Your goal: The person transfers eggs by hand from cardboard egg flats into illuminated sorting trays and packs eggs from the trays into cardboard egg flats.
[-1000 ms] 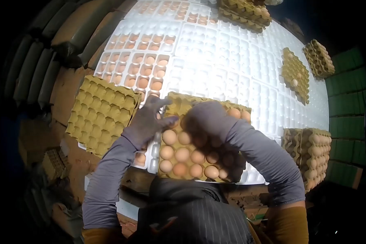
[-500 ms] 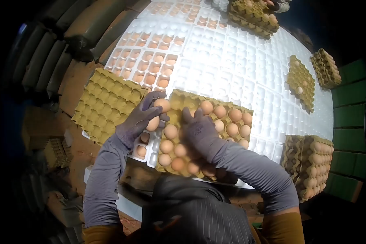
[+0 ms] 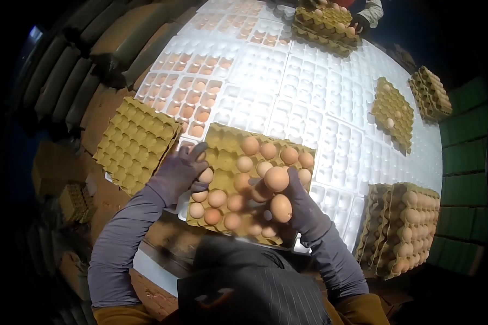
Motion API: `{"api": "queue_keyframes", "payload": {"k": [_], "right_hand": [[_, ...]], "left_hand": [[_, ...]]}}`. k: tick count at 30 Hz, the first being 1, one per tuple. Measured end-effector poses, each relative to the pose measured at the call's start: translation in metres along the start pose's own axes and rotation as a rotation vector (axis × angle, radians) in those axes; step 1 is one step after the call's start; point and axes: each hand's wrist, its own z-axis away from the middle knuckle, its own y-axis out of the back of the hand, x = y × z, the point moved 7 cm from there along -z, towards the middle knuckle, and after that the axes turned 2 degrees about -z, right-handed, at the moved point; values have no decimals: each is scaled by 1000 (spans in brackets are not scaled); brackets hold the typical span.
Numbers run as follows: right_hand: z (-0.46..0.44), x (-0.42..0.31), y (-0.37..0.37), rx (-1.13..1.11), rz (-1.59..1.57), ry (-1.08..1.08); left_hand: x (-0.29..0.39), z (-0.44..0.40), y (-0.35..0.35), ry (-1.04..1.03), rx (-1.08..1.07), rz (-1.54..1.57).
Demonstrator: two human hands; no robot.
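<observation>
My right hand [image 3: 307,212], in a grey glove, is closed around several brown eggs [image 3: 276,179] raised above a yellow pulp egg tray [image 3: 222,142]. The tray is partly filled with eggs, and its upper left cups are bare. At its left edge my left hand [image 3: 173,172], gloved too, has its fingers curled around eggs [image 3: 205,175], partly hidden by the fingers. That hand is low over a white moulded tray with cups, most of which it covers.
Empty pulp trays [image 3: 133,142] are stacked at the left. White cupped trays [image 3: 303,81] cover the table, some with eggs [image 3: 187,111]. Full pulp trays [image 3: 406,233] stand at the right. Another person's hand [image 3: 359,23] is by a tray stack [image 3: 322,32] at the far side.
My right hand has risen from the pulp tray and moved right with eggs in it. My left hand has moved left and lower with its eggs. The view has shifted slightly.
</observation>
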Motion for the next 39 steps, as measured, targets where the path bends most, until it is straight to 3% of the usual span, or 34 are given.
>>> {"api": "queue_keyframes", "payload": {"k": [1,4,5,6,8,11,14,15,16,18,20,22,24,25,28,31,34,35,38,39], "right_hand": [[5,-1,1,-81,-156,3],[1,0,10,-248,-286,9],[-3,-1,9,-302,-276,-12],[-9,-4,10,-251,-219,86],[-21,-11,15,-160,-116,181],[-34,-25,11,-72,-234,197],[-51,-46,10,-17,-126,154],[-59,-53,8,8,-149,106],[-66,-60,7,35,-174,59],[-104,-78,19,46,-116,180],[-162,-106,48,226,217,326],[-210,-143,58,424,654,647],[-243,-179,55,603,1037,707],[-261,-192,59,689,1164,703],[-308,-219,71,885,1427,681],[-339,-231,74,805,1523,592],[-352,-235,68,661,1439,739],[-349,-236,68,730,1458,799],[-343,-236,80,810,1459,533],[-339,-237,81,797,1426,547]], "left_hand": [[4,-1,11,-36,-35,-128],[-32,24,-22,601,-40,1824],[-32,20,-27,462,69,1917],[-32,14,-29,475,122,1913],[-30,-7,-30,436,4,2074],[-38,-39,-33,406,-125,1991],[-60,-62,-27,361,-217,1838],[-70,-72,-20,430,-136,1821],[-88,-90,-21,367,-93,1780],[-126,-127,-22,395,-55,1640],[-174,-184,-19,291,290,1201],[-185,-229,1,239,425,712],[-191,-272,4,278,439,505],[-188,-289,7,311,380,456],[-184,-333,-5,262,482,158],[-184,-342,-10,301,403,184],[-174,-320,-2,254,378,522],[-169,-316,-9,201,417,492],[-159,-319,-30,142,227,322],[-154,-316,-19,106,394,286]]}}
